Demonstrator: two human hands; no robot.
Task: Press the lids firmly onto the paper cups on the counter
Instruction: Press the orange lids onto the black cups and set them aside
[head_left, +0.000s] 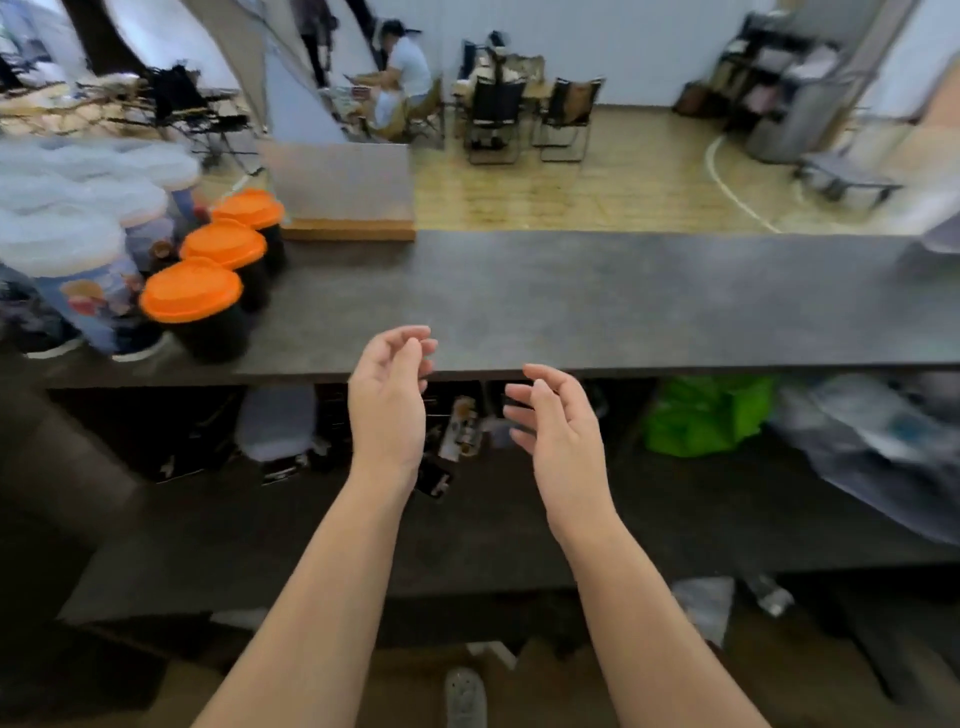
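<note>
- My left hand hangs over the near edge of the counter, fingers loosely curled and holding nothing.
- My right hand hangs just beside it, a little nearer to me, fingers relaxed, palm turned toward the left hand, nothing in it.
- The hands are apart, not touching.
- Three black cups stand in a row well to the left of my left hand and further out, each with an orange lid on top.
- Further left of them stand blurred cups with white lids.
</note>
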